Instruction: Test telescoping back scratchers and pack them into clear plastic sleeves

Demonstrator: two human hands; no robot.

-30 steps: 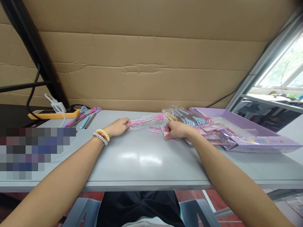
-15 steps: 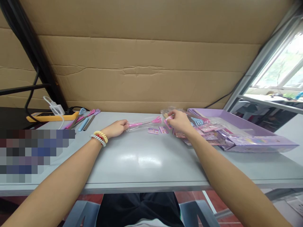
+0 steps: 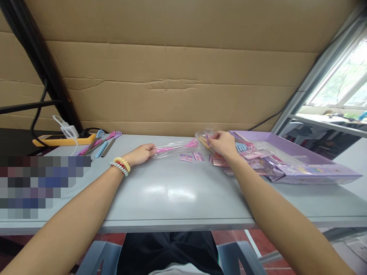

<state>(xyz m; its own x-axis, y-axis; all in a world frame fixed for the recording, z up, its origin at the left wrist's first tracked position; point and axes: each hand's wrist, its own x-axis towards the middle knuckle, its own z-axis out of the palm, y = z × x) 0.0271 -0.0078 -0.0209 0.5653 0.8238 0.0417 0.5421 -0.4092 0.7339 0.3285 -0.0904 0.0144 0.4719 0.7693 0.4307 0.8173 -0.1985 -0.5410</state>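
Note:
My left hand (image 3: 142, 153) is closed on the near end of a clear plastic bag with a pink back scratcher (image 3: 174, 147) inside, its claw end pointing right. Two small printed cards, one purple-pink (image 3: 186, 157) and one beside it (image 3: 198, 156), lie just below the bag. My right hand (image 3: 224, 144) is closed at the left edge of a heap of pink packaged items (image 3: 252, 154). Its fingertips pinch at clear wrapping (image 3: 204, 138) that holds tan pieces; what exactly is between them I cannot make out. A light blue coiled item (image 3: 241, 147) shows beside the right hand.
An open purple box (image 3: 318, 173) stands behind and right of the heap. At the left lie several loose back scratchers (image 3: 110, 142), near a yellow power strip (image 3: 51, 141) with a white plug and cable. A cardboard wall (image 3: 172, 103) rises at the table's back.
My right hand has moved slightly right, and the pink card at its fingertips no longer shows there. The bag in my left hand looks spread wider around the back scratcher.

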